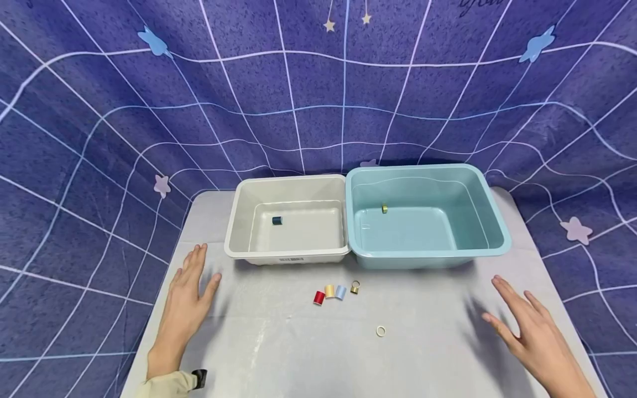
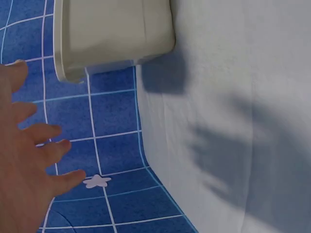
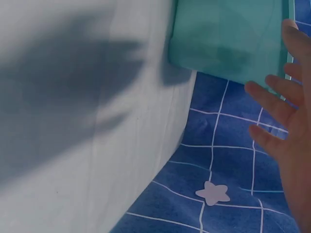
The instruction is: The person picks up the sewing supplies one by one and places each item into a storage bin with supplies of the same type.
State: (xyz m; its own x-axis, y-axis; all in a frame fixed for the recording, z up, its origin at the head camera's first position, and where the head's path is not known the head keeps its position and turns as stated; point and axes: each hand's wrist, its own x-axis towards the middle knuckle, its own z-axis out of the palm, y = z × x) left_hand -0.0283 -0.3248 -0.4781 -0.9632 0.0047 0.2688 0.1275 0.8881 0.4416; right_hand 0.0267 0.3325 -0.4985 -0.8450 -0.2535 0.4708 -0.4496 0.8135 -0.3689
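Observation:
My left hand (image 1: 185,301) is held over the table's left side, fingers spread, with nothing in it. My right hand (image 1: 539,337) is over the right side, also holding nothing, its fingers loosely extended. Between them on the table lie a red thread spool (image 1: 319,298), a yellow spool (image 1: 329,291) and a light blue spool (image 1: 340,292) in a close group. A gold ring (image 1: 355,287) is just right of them, and a pale ring (image 1: 380,331) lies nearer the front. One dark blue spool (image 1: 277,220) is in the white bin (image 1: 287,255).
The light blue bin (image 1: 428,255) stands against the white bin's right side, with a small gold ring (image 1: 385,209) inside. A white cloth (image 1: 278,354) covers the table. Behind and on both sides hangs a blue curtain (image 1: 318,83) with lines and stars.

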